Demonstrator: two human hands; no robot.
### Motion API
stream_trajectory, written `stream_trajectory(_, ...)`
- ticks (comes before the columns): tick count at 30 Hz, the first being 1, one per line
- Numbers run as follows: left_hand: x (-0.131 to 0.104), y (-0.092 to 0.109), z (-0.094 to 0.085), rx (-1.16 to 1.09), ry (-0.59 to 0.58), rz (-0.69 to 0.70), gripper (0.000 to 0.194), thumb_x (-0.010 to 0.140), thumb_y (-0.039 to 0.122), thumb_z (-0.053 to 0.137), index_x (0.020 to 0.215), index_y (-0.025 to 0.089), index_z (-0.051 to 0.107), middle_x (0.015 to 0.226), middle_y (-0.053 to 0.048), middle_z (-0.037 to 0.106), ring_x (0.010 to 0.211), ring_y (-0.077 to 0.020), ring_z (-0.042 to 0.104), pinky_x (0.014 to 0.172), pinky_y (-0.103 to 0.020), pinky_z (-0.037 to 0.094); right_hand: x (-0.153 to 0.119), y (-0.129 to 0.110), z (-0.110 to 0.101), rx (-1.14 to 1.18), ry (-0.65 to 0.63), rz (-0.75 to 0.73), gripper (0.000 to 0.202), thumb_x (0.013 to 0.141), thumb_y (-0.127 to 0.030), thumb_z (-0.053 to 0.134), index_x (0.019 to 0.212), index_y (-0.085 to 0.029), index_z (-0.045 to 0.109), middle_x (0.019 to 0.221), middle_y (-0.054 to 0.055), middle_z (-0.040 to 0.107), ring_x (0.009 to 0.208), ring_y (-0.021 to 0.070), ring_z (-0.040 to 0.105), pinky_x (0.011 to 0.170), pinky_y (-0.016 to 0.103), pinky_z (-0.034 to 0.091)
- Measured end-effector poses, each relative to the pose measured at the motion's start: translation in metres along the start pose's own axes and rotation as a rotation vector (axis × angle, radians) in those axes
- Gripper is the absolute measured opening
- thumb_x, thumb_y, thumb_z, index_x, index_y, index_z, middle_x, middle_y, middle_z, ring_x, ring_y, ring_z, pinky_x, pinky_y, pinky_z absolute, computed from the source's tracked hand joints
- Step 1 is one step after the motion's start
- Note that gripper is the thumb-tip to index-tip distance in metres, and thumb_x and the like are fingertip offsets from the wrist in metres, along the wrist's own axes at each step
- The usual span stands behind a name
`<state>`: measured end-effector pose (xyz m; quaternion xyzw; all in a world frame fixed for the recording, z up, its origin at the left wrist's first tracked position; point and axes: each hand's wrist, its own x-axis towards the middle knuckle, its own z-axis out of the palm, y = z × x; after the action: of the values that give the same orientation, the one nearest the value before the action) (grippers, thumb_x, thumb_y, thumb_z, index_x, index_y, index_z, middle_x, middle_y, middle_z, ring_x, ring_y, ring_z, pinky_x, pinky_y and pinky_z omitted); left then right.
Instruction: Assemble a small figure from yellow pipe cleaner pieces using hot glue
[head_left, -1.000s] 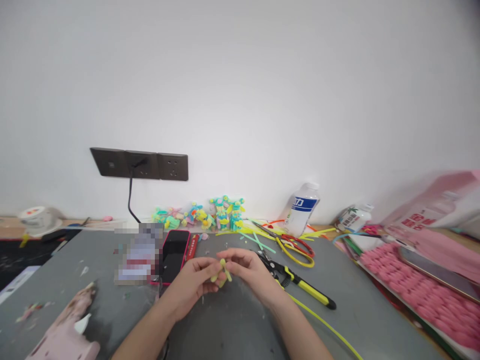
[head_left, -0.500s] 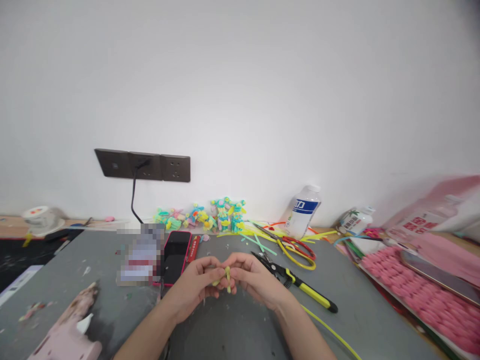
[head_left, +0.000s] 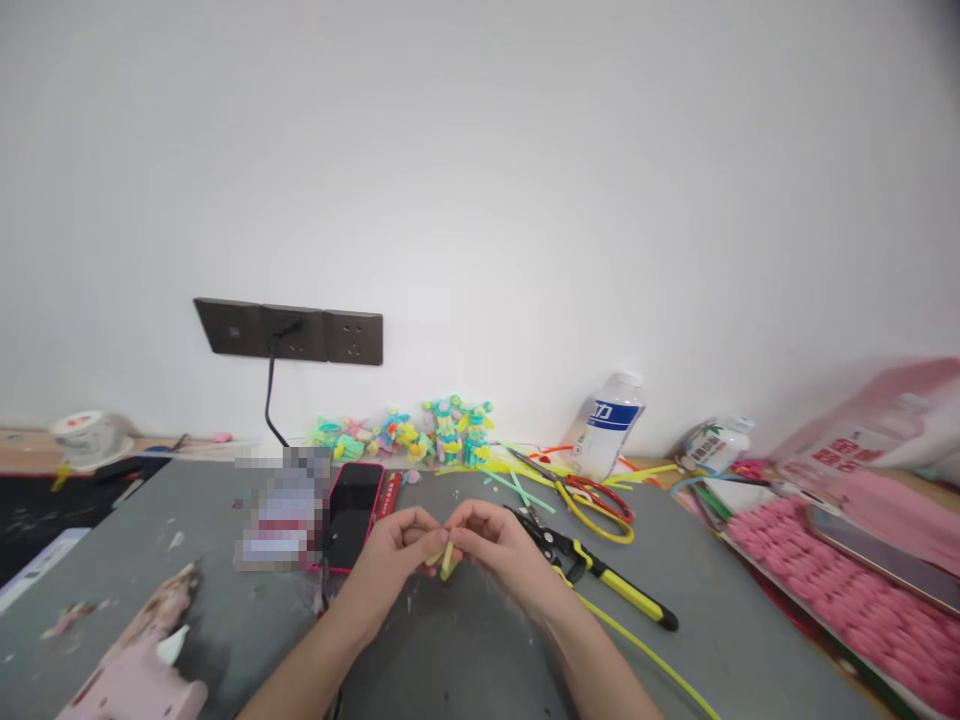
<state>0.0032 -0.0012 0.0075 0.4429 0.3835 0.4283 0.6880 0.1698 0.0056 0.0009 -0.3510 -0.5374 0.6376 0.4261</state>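
Just below the middle of the frame, the fingers (head_left: 431, 530) of both hands meet, pinched together on a small yellow-green piece (head_left: 445, 560) held a little above the table (head_left: 480, 640). The left hand (head_left: 394, 560) grips it from the left and the right hand (head_left: 499, 545) from the right, thumbs and forefingers closed on it, probably so the tiny thing can be bent or fitted close under the eyes. Whether it is one strip or two crossed is too small to tell.

Just right of the right hand lie black-and-yellow pliers (head_left: 600, 575), handle pointing to the lower right, within easy reach. Beyond them, scissors with red and yellow loops (head_left: 592, 495) rest among loose coloured strips. A long yellow strand (head_left: 645, 650) trails toward the bottom edge. Left of the hands lies a dark phone in a red case (head_left: 352, 512). Along the wall stand small finished coloured figures (head_left: 442, 430) and a white bottle (head_left: 604, 425), parked out of the way. Pink material (head_left: 840, 590) fills the right edge.
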Motion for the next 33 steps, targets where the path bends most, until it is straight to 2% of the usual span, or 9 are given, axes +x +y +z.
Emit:
stream_trajectory(3,0.001,-0.001,0.001,-0.043,0.049,0.012,0.036,0.062,0.045,0.081,0.066,0.016,0.059,0.054,0.002,0.063,0.05,-0.0091,0.051,0.053,-0.019,0.039,0.002,0.0,0.004,-0.016,0.037,-0.055,0.03,0.077,-0.042,0.074,0.078,-0.014,0.062,0.064,-0.001,0.063,0.06,0.0107,0.058,0.062,0.023,0.044)
stream_trajectory(6,0.002,-0.003,0.001,-0.033,0.103,0.032,0.037,0.06,0.046,0.082,0.066,0.017,0.06,0.053,0.003,0.062,0.05,-0.0093,0.05,0.052,-0.019,0.04,0.003,0.0,0.006,-0.039,0.075,-0.073,0.032,0.076,-0.045,0.073,0.076,-0.015,0.061,0.063,-0.001,0.063,0.06,0.0118,0.058,0.063,0.025,0.045)
stream_trajectory(12,0.002,0.0,-0.001,0.093,0.113,0.114,0.035,0.067,0.05,0.075,0.071,0.016,0.067,0.065,-0.002,0.067,0.061,-0.0154,0.058,0.057,-0.023,0.048,0.004,0.004,0.007,-0.115,0.165,-0.116,0.032,0.077,-0.047,0.07,0.077,-0.016,0.062,0.065,0.001,0.064,0.063,0.0148,0.06,0.065,0.029,0.047)
stream_trajectory(19,0.001,-0.002,-0.004,0.323,0.202,0.292,0.014,0.067,0.029,0.077,0.077,0.019,0.076,0.079,-0.006,0.074,0.074,-0.0207,0.066,0.065,-0.024,0.051,0.006,0.008,0.009,-0.243,0.374,-0.249,0.032,0.078,-0.047,0.068,0.074,-0.016,0.062,0.067,0.002,0.061,0.062,0.0145,0.054,0.059,0.028,0.044)
stream_trajectory(23,0.0,0.0,-0.005,0.375,0.265,0.294,0.01,0.068,0.026,0.075,0.076,0.021,0.079,0.082,-0.007,0.077,0.078,-0.0241,0.069,0.069,-0.028,0.053,0.005,0.009,0.013,-0.227,0.37,-0.256,0.03,0.08,-0.045,0.066,0.074,-0.016,0.061,0.066,0.001,0.06,0.062,0.0143,0.053,0.06,0.028,0.045)
stream_trajectory(28,-0.001,0.005,-0.005,0.296,0.284,0.276,0.012,0.068,0.027,0.076,0.078,0.022,0.08,0.084,-0.007,0.078,0.077,-0.0252,0.07,0.069,-0.028,0.054,0.006,0.008,0.01,-0.16,0.295,-0.224,0.03,0.078,-0.046,0.069,0.076,-0.016,0.061,0.068,0.002,0.064,0.065,0.0157,0.06,0.064,0.029,0.049)
stream_trajectory(30,-0.002,0.005,-0.005,0.297,0.286,0.277,0.013,0.068,0.027,0.076,0.079,0.022,0.08,0.085,-0.007,0.078,0.078,-0.0253,0.07,0.071,-0.028,0.054,0.006,0.008,0.008,-0.204,0.282,-0.216,0.029,0.077,-0.045,0.07,0.075,-0.016,0.062,0.069,0.002,0.065,0.066,0.0164,0.061,0.064,0.029,0.049)
stream_trajectory(33,-0.003,0.006,-0.006,0.346,0.286,0.3,0.012,0.07,0.028,0.075,0.079,0.022,0.08,0.087,-0.007,0.078,0.081,-0.0252,0.07,0.075,-0.028,0.053,0.004,0.008,0.005,-0.397,0.307,-0.252,0.022,0.081,-0.038,0.066,0.078,-0.017,0.066,0.073,0.003,0.067,0.07,0.0176,0.061,0.067,0.029,0.047)
